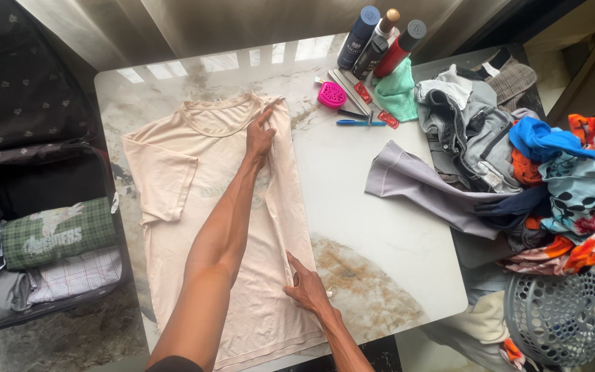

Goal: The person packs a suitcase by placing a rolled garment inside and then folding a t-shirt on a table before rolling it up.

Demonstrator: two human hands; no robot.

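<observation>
The shirt (194, 200) lies flat on the table (373, 227), right side folded in. Left hand (259, 134) presses open near the collar; right hand (306, 289) presses open on the near fold

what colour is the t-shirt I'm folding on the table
The t-shirt is pale peach, plain, seen clearly in the head view.
</observation>
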